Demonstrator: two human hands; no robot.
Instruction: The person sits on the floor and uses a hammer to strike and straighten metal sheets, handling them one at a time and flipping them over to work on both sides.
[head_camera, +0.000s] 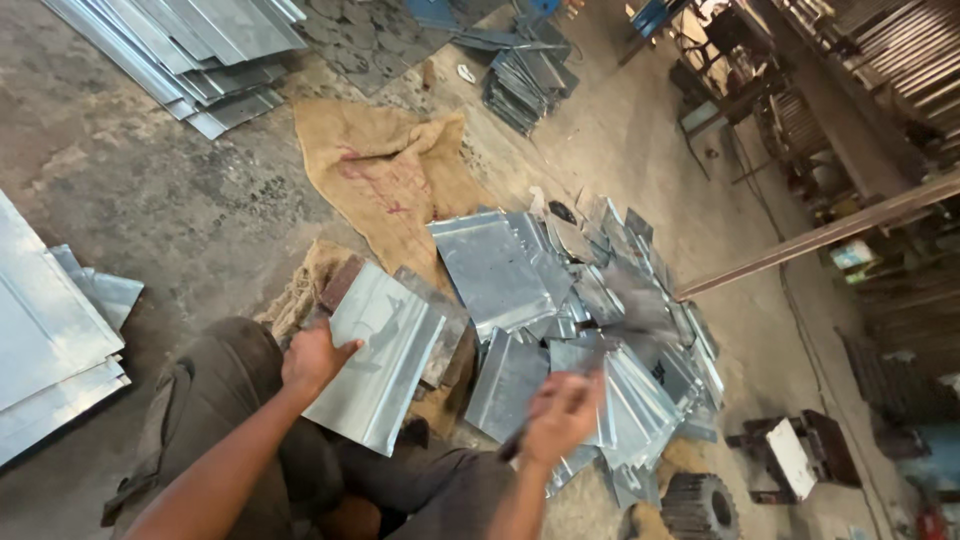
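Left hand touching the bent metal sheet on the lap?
Touching. The head view shows the left hand with its fingers lying on the left edge of the bent metal sheet, no gap.

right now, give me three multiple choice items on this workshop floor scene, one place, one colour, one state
1. Where does the burlap sack lie?
A. on the floor beyond the bent sheet
B. over the person's lap
C. on the gear

2. What colour is the sheet metal piece?
A. red
B. silver-grey
C. yellow

3. What is the left hand doing?
A. hanging free
B. holding the sheet's edge
C. resting on the floor

Answers: 1 A, the sack spreads on the concrete past the sheet. 2 B, it shines grey like the pile beside it. 3 B, its fingers press the sheet's near edge; the right hand is motion-blurred.
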